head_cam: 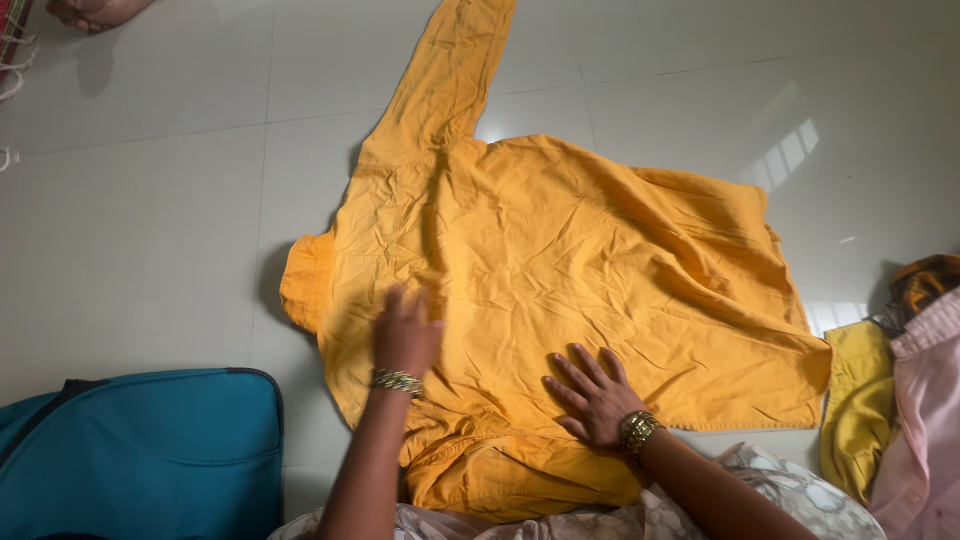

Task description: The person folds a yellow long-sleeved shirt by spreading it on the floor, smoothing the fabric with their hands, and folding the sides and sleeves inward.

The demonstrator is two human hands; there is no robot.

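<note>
Orange shirt point(560, 270): spread flat on the floor point(150, 230), long axis running ahead-left along its sleeve; left hand point(405, 335) and right hand point(595, 395) rest open-palmed on its near edge, gripping nothing; left hand nearer the sleeve

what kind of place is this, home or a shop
Most likely a room in a home. An orange shirt lies spread on a glossy white tiled floor, with both hands, left hand and right hand, flat on it. A teal bag and more clothes lie beside it.
</note>
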